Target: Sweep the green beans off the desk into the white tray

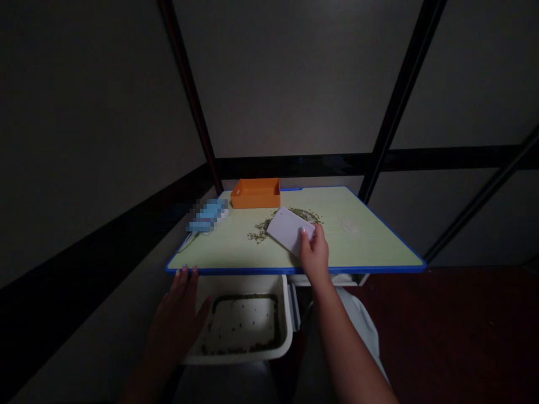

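My right hand (315, 251) grips a flat white scraper card (288, 229) by its near right corner, thumb on top. The card is tilted over a scatter of small greenish grains (259, 231) on the pale green table (227, 247). More grains lie behind the card, which hides part of them. My left hand (181, 308) has its fingers apart, with the tips at the table's blue front edge and nothing held. Beside that hand, below the edge, is a white bin (287, 331) with grains along its inner bottom edges.
An orange tray (256, 199) stands at the back left of the table. A pixelated blue item (208, 216) with a cable rests at the left edge. A faint whitish patch (349, 227) marks the right side. Walls close in behind and on the left.
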`<state>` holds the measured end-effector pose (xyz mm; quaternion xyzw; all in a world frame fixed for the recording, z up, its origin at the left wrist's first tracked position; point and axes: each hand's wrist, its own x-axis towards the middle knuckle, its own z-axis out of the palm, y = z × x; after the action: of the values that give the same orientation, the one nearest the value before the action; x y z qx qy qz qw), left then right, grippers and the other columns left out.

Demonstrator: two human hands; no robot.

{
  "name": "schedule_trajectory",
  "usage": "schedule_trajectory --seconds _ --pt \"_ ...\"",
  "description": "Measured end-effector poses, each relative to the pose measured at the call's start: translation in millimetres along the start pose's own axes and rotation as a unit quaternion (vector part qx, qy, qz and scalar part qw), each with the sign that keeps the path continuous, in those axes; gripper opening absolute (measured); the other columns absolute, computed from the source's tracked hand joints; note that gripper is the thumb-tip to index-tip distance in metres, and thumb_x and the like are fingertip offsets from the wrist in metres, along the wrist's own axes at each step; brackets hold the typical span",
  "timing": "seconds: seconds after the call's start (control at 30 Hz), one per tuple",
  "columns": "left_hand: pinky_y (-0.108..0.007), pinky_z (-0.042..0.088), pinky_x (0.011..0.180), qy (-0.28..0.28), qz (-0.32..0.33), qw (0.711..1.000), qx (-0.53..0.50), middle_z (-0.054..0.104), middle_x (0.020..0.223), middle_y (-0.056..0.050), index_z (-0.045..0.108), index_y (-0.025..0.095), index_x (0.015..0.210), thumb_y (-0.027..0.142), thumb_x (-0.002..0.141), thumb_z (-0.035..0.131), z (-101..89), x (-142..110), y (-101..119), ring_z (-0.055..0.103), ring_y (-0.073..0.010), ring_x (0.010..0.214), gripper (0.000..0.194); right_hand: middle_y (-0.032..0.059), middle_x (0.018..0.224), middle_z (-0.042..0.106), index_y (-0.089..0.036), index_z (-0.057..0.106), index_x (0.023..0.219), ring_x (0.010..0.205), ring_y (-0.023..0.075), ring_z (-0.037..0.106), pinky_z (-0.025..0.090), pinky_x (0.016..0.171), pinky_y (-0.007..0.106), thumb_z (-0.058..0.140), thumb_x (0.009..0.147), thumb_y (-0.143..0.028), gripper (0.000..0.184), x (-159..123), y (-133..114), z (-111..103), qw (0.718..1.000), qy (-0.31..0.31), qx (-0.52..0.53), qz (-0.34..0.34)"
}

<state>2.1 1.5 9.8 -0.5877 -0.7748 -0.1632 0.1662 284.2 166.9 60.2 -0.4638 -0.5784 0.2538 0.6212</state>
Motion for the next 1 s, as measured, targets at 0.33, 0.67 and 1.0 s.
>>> schedule_trajectory --seconds 0.33,0.67,1.0 --pt "-0.053 0.035 0.116 0.008 0.004 1.000 -0.004 0.032 0.159 -0.022 0.033 0.009 0.146 0.052 0.087 0.030 4.1 0 -4 0.029 -0.0332 0.150 0.073 0.0082 0.079 0.067 -0.020 0.056 0.108 0.065 0.0245 0.061 0.038 0.057 0.030 0.040 0.093 -0.039 0.030 -2 -5 0 0.995 -0.051 -0.083 -0.021" --pt "-0.052 0.037 0.116 0.025 0.015 1.000 -0.002 0.035 0.158 -0.021 0.035 0.010 0.146 0.054 0.087 0.031 7.1 0 -7 0.032 -0.0332 0.148 0.073 0.0063 0.079 0.069 -0.020 0.056 0.105 0.068 0.0215 0.063 0.042 0.060 0.027 0.041 0.093 -0.038 0.026 -2 -7 -1 0.990 -0.112 -0.077 -0.049" --pt "-0.052 0.037 0.117 0.029 0.023 0.999 0.004 0.034 0.158 -0.021 0.033 0.011 0.147 0.053 0.087 0.032 10.0 0 -10 0.030 -0.0329 0.149 0.073 0.0058 0.079 0.068 -0.020 0.055 0.104 0.069 0.0213 0.063 0.041 0.061 0.027 0.041 0.093 -0.039 0.026 -2 -7 -3 0.989 -0.123 -0.067 -0.048"
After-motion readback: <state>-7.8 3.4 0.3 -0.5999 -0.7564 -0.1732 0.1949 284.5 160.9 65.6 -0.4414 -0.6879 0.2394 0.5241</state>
